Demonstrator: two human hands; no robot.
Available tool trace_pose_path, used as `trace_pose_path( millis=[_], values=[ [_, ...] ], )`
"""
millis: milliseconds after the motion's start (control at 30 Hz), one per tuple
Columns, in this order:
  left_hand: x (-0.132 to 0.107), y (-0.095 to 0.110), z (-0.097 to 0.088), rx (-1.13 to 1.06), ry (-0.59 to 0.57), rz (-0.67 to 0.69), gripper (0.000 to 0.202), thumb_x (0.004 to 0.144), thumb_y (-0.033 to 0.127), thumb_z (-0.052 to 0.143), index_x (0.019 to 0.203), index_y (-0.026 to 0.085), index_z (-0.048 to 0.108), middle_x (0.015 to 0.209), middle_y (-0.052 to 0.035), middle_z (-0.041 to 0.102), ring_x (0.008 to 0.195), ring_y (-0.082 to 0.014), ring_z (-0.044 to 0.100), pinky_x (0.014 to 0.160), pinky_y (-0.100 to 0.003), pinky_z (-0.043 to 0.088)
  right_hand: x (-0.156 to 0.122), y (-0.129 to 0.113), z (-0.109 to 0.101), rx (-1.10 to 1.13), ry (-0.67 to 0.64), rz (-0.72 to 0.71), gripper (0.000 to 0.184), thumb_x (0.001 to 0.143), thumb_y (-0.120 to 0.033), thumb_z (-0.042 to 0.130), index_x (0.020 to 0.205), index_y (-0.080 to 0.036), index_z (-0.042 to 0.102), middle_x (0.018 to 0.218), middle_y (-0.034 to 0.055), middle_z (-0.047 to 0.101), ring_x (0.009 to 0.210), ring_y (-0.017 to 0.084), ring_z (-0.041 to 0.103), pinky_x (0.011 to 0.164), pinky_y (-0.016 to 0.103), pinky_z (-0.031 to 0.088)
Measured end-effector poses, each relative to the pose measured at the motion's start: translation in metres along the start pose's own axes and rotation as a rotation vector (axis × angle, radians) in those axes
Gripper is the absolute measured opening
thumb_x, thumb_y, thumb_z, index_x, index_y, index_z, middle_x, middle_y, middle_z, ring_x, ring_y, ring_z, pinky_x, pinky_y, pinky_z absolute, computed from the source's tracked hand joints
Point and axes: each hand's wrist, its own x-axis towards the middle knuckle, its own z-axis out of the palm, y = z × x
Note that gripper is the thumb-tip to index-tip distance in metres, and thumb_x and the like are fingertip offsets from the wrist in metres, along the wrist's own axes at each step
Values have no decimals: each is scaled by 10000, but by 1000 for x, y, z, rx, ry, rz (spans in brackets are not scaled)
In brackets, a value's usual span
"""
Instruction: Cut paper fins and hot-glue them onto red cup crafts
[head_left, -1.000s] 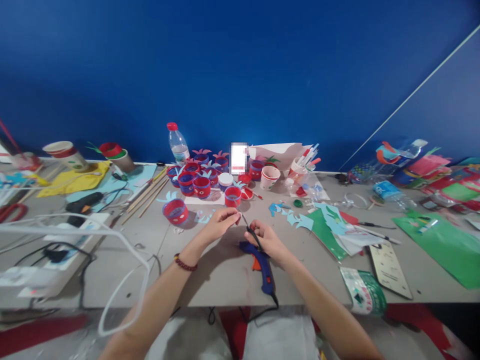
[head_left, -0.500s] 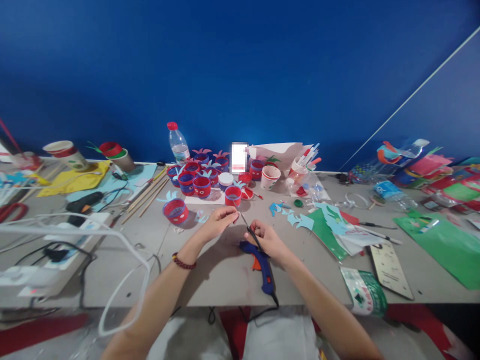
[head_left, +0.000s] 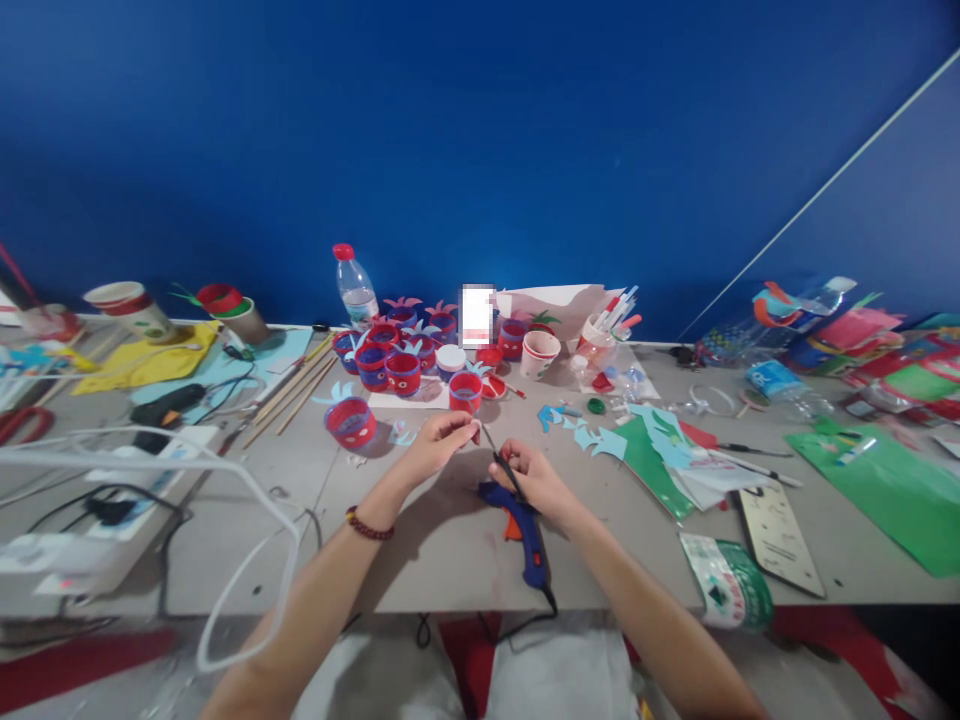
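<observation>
My left hand (head_left: 442, 445) is closed in a pinch on a small white piece (head_left: 475, 428), mostly hidden by the fingertips. In my right hand (head_left: 529, 475) is a thin dark tool (head_left: 504, 462) with a narrow pointed grey tip, perhaps tweezers or scissors; its tip reaches close to the white piece. Below the right hand lies a blue hot glue gun (head_left: 533, 550) with an orange trigger, flat on the table. Just beyond the left hand stands a small red and blue cup (head_left: 465, 390) with light-blue paper leaves. A similar cup (head_left: 351, 424) sits farther left.
Several decorated cups (head_left: 403, 374) cluster at the back beside a plastic bottle (head_left: 355, 285). A paper cup (head_left: 539, 355) stands to their right. Cut light-blue paper (head_left: 602, 441) and green sheets (head_left: 877, 500) lie right. On the left are a power strip (head_left: 150, 510) and white cable (head_left: 285, 520).
Both hands stay almost still, with the white piece and the dark tool held as before. The view has shifted very slightly.
</observation>
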Motion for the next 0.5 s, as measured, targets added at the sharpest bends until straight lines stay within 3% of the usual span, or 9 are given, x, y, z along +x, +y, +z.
trace_pose_path(
  millis=[500],
  values=[
    [-1, -3, 0, 4, -7, -35, 358, 794, 474, 546, 626, 159, 530, 534, 40, 398, 496, -75, 316, 477, -233, 227, -1, -1, 1, -20, -7, -4, 473, 717, -600, 652, 745, -210, 387, 505, -111, 332, 456, 51, 243, 426, 196, 167]
  ],
)
